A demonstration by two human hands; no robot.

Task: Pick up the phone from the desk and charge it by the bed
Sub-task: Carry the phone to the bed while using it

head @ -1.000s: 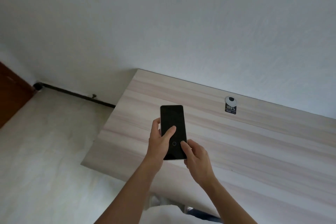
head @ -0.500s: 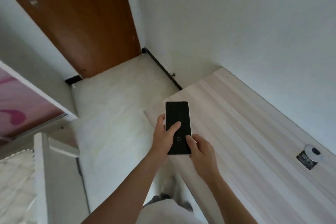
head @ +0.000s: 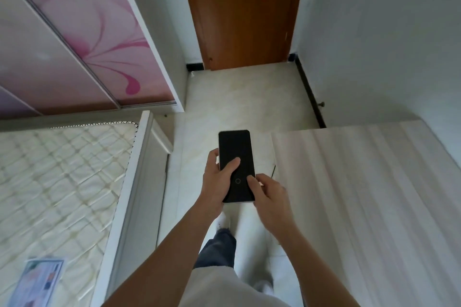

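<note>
The phone [head: 234, 152], black-screened with a pale edge, is held upright in the air over the floor. My left hand [head: 216, 183] wraps its left side, thumb lying across the dark screen. My right hand [head: 268, 195] grips its lower right corner, thumb on the glass near a small ring mark. The light wooden desk [head: 361, 194] lies to the right, apart from the phone. The bed [head: 57, 189], a bare quilted mattress in a white frame, is at the left. No charger or cable shows.
A tiled floor strip [head: 244, 104] runs ahead between bed and desk to a brown wooden door [head: 244, 12]. A wardrobe with pink flowered sliding doors [head: 74, 40] stands behind the bed. A printed card [head: 37, 281] lies on the mattress. My legs are below.
The view has swung left from the desk and wall to the door, wardrobe and bed. The phone, still in both hands, has left the desktop and now hangs over the floor.
</note>
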